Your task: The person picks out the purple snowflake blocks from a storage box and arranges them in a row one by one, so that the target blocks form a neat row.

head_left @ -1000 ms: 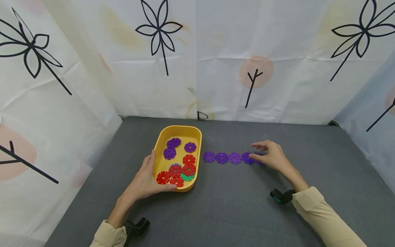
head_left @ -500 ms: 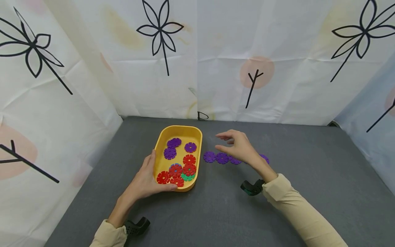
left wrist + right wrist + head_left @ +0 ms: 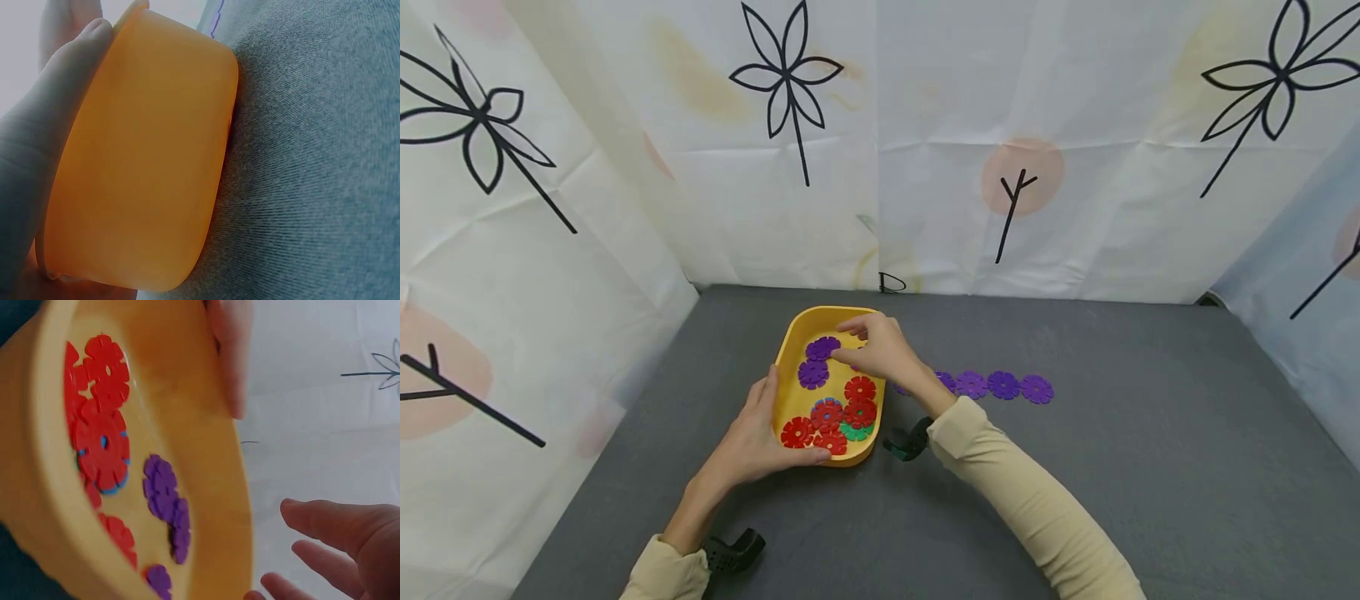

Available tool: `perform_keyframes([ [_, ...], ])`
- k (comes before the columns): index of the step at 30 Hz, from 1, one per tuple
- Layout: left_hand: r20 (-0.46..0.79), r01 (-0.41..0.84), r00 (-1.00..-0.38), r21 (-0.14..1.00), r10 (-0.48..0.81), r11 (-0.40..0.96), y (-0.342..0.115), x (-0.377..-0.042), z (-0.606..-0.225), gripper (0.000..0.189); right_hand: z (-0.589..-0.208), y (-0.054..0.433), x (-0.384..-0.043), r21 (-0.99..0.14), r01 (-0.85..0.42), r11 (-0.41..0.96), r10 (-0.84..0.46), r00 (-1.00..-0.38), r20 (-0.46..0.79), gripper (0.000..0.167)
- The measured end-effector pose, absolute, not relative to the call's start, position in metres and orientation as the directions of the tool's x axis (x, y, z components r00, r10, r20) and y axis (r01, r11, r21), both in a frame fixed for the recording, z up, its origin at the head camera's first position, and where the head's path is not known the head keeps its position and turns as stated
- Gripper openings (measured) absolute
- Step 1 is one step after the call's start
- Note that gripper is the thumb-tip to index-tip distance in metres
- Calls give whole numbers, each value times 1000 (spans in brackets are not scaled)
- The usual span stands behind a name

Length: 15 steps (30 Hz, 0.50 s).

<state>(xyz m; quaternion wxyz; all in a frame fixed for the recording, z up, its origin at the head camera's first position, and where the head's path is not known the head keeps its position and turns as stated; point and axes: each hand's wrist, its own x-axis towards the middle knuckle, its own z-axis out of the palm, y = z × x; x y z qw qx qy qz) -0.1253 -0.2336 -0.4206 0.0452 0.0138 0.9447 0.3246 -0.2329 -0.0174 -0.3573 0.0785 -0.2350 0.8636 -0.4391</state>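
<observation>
A yellow plastic tub point(image 3: 808, 321) stands on the table, holding flower-shaped plastic discs: purple ones point(image 3: 812, 373) toward the far end, red ones point(image 3: 797, 432) and a green one point(image 3: 857, 431) nearer. My left hand point(image 3: 747, 442) grips the tub's near left corner, thumb at the near rim, fingers along the left side. Over the tub's right far part hovers my right hand point(image 3: 886, 348), fingers parted, nothing seen between them; it hides the purple disc on that side in the head view. In the right wrist view its fingers point(image 3: 325, 519) are apart, above the purple discs point(image 3: 164, 487).
Right of the tub, purple flower discs point(image 3: 1003, 385) lie in a row on the dark grey table point(image 3: 1120, 350); my right forearm partly covers the row's left end. A white patterned cloth point(image 3: 940, 208) hangs behind and at both sides.
My right hand has moved left from the right end of the purple row, over the row, to above the tub. The left hand and the tub have stayed in place.
</observation>
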Motion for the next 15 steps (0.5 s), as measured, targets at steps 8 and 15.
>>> perform_keyframes([
  [8,-43,25,-997,609,64,793,-233,-125,-423,140,-381,-48,-237,-817,-191,544,-426,-902,-73,56],
  [15,-45,21,-997,606,61,795,-232,-125,-423,139,-391,-52,-237,-810,-140,569,-412,-901,-134,58],
])
